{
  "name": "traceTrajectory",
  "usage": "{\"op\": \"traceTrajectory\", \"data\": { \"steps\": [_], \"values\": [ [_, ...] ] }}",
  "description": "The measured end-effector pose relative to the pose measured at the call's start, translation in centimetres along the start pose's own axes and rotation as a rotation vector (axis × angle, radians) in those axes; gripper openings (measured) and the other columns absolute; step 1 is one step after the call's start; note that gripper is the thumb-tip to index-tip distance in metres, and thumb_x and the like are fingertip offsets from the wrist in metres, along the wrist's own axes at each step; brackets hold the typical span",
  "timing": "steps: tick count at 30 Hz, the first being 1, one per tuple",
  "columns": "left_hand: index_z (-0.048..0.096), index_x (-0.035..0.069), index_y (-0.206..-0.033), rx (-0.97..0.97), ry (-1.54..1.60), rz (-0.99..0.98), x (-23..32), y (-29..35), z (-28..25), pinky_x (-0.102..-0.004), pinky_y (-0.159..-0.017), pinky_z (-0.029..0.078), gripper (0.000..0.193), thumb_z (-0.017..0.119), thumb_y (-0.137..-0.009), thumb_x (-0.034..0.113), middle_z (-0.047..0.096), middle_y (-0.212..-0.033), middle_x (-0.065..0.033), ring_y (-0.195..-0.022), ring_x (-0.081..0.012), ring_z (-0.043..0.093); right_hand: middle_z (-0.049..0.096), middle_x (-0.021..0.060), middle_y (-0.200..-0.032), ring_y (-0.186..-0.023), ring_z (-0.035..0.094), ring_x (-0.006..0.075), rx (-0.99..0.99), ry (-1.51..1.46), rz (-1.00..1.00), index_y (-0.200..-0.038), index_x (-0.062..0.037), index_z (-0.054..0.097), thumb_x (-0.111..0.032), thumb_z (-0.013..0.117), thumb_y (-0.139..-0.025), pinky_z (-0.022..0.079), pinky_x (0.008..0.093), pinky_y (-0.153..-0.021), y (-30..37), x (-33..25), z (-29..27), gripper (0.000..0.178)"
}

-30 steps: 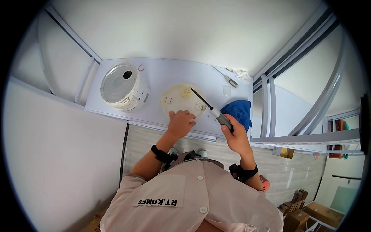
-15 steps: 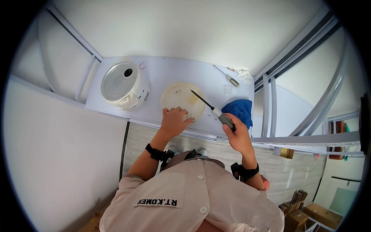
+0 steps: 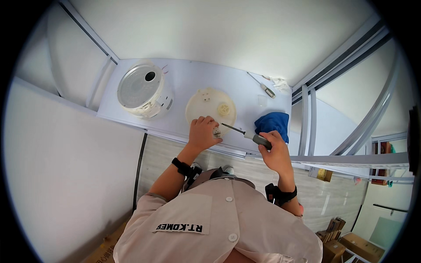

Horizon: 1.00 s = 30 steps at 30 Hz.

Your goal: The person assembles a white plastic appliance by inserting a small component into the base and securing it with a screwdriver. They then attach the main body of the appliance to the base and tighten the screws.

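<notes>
A round cream plastic disc [image 3: 195,101] lies on the white tabletop, with a small yellowish spoked round part [image 3: 224,109] on its right side. At the disc's near edge, the fingers of my left hand [image 3: 203,135] close round a small whitish plastic part [image 3: 216,131]; its exact kind is too small to make out. My right hand [image 3: 275,151] grips the grey handle of a screwdriver [image 3: 248,135]. The dark shaft points left, and its tip is close beside the part; whether they touch I cannot tell.
A white round appliance body [image 3: 141,94] with a dark hole in its top stands at the left. On the right lie a blue cloth [image 3: 272,124], a small clear cup [image 3: 262,101], a second screwdriver [image 3: 266,90] and a crumpled white tissue [image 3: 280,83]. Metal frame posts [image 3: 308,122] border the table's right end.
The screwdriver's tip has swung down toward my left hand, its shaft now flatter. My left hand has moved slightly right and now holds the small whitish part. The spoked part shows more plainly.
</notes>
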<state>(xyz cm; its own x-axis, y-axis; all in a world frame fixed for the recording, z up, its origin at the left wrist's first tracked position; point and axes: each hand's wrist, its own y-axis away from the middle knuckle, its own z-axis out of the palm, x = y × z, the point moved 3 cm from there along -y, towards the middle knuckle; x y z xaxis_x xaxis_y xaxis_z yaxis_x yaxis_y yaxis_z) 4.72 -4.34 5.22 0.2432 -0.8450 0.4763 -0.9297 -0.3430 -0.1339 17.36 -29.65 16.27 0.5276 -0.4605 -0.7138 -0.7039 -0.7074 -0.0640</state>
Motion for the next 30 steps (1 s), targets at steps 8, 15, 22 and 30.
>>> {"op": "traceTrajectory", "data": {
  "steps": [8,15,22,30],
  "values": [
    [0.079,0.019,-0.108,-0.039,0.006,-0.042,-0.2,-0.4,0.6,-0.0426,-0.095,0.044,0.049,0.091,-0.065,0.037,0.068,-0.107,0.0004,-0.105,-0.0229,0.065,0.069,0.0114,-0.112,-0.095,0.071,0.0357,-0.041,0.135,-0.004,-0.119,-0.0034,0.074,-0.008,0.077,-0.085,0.057,0.0436,-0.08,-0.2,-1.3,1.2,0.034],
    [0.08,0.019,-0.11,-0.091,0.003,-0.063,0.1,-0.5,0.3,-0.0424,-0.094,0.045,0.05,0.092,-0.064,0.037,0.07,-0.107,-0.0002,-0.106,-0.0228,0.067,0.069,0.0108,-0.111,-0.094,0.071,0.0358,-0.031,0.232,0.006,-0.118,-0.0038,0.075,-0.01,0.076,-0.085,0.057,0.0447,-0.08,-0.4,-1.8,1.8,0.033],
    [0.08,0.018,-0.11,-0.085,-0.012,-0.036,-0.1,-0.6,0.7,-0.0423,-0.093,0.046,0.051,0.092,-0.064,0.037,0.071,-0.107,-0.001,-0.103,-0.0236,0.069,0.069,0.0109,-0.111,-0.093,0.071,0.0352,-0.021,0.263,0.022,-0.118,-0.0039,0.075,-0.012,0.077,-0.085,0.057,0.0447,-0.08,-0.9,-1.9,2.1,0.034],
    [0.078,0.017,-0.105,-0.066,-0.035,0.019,0.1,-0.8,0.7,-0.0417,-0.089,0.048,0.047,0.093,-0.066,0.037,0.071,-0.106,-0.0013,-0.1,-0.0244,0.07,0.069,0.0107,-0.105,-0.089,0.071,0.0348,0.004,0.3,-0.004,-0.114,-0.0041,0.076,-0.013,0.075,-0.084,0.057,0.0446,-0.076,-1.5,-2.5,2.1,0.03]
  ]
}}
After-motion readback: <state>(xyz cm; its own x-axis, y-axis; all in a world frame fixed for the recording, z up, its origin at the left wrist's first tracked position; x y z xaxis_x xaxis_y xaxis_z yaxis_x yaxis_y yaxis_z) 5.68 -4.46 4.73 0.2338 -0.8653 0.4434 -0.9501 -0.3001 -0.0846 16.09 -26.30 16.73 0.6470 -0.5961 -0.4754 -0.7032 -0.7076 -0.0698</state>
